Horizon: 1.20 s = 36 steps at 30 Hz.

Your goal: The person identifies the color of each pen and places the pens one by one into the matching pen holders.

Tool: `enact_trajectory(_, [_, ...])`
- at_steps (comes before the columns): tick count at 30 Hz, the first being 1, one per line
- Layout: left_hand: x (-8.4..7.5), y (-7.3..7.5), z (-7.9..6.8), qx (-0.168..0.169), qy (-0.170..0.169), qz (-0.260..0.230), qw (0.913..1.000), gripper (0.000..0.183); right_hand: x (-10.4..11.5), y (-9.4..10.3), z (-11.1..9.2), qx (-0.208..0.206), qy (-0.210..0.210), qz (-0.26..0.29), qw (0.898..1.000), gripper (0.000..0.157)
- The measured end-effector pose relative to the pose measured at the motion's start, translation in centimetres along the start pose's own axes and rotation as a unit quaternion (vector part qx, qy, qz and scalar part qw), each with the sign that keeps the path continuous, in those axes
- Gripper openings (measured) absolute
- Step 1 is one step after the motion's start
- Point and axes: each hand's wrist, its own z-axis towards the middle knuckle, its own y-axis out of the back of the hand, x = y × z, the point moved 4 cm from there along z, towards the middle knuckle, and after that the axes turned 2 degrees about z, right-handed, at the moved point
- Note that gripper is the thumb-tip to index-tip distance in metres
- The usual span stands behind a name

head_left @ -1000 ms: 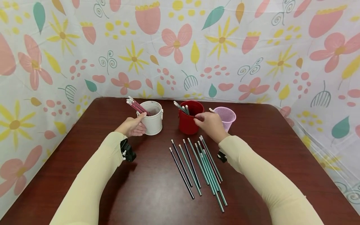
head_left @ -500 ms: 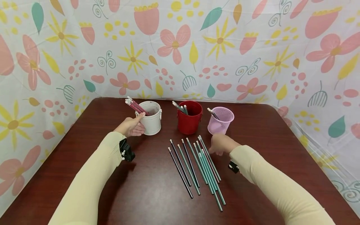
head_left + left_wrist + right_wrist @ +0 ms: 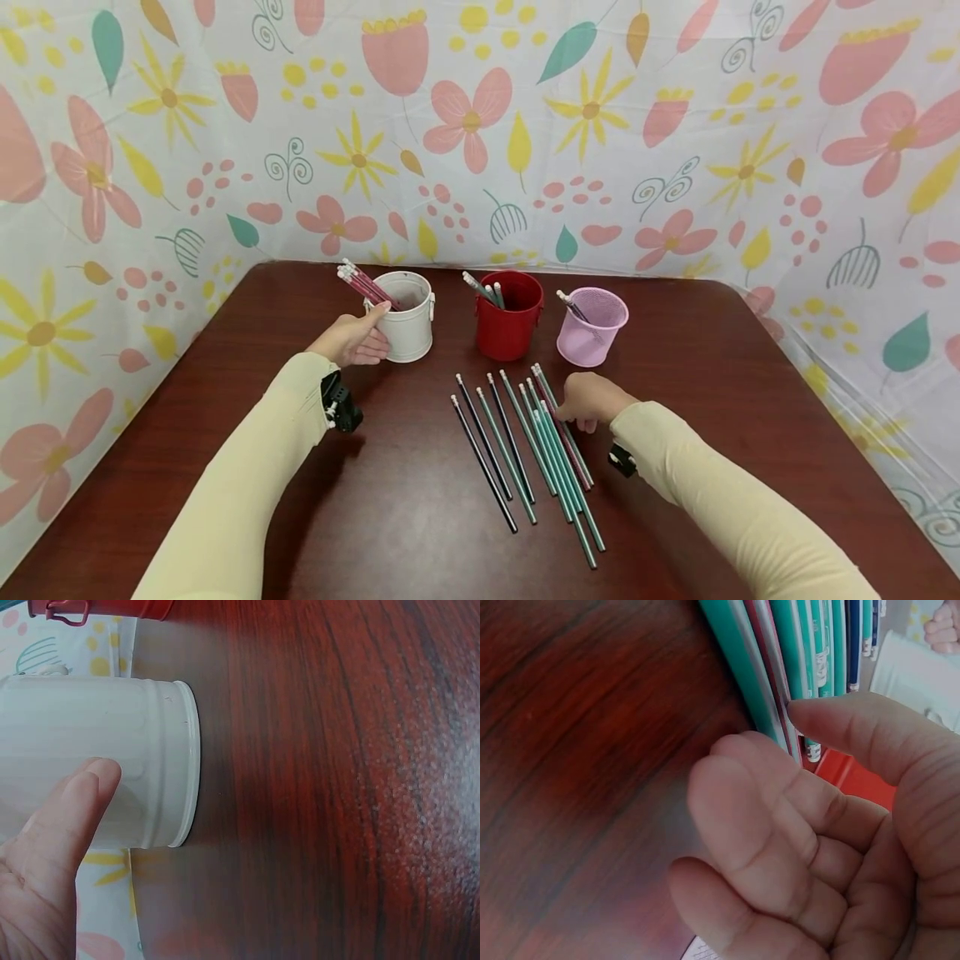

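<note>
My left hand (image 3: 352, 340) rests its straight fingers against the side of a white bucket (image 3: 408, 332); maroon pencils (image 3: 367, 283) lean out of it. In the left wrist view, the fingertips touch the bucket's wall. My right hand (image 3: 592, 398) is at the right edge of a spread of pencils on the table. In the right wrist view, its thumb touches a maroon pencil (image 3: 767, 637), while the fingertips lie beside the outermost green pencil (image 3: 742, 667). Those fingers are loosely bent, with a gap to the thumb. Other green pencils (image 3: 558, 467) and dark blue pencils (image 3: 483, 462) lie leftward.
A red bucket (image 3: 504, 333) with several green pencils stands at the back middle. To its right is a lilac mesh cup (image 3: 588, 346) holding dark pencils. A floral cloth (image 3: 465, 200) hangs behind the brown table (image 3: 405, 500).
My right hand has moved from beside the red bucket, down and right to the outer edge of the loose pencils, uncovering the lilac cup. My left hand stays at the white bucket.
</note>
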Motion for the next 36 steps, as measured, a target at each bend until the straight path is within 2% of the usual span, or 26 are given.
enact_trajectory(14, [-0.1, 0.0, 0.1, -0.002, 0.005, -0.004, 1.0, 0.07, 0.0, 0.0, 0.4, -0.014, 0.007, 0.012, 1.0, 0.025])
enact_trajectory(23, [0.0, 0.0, 0.1, -0.002, 0.002, -0.006, 1.0, 0.068, -0.5, -0.5, 0.5, -0.003, -0.013, 0.062, 0.998, 0.025])
enact_trajectory(36, [0.1, -0.1, -0.1, -0.005, 0.001, -0.007, 1.0, 0.066, -0.5, -1.1, 0.5, 0.003, -0.031, 0.083, 0.996, 0.025])
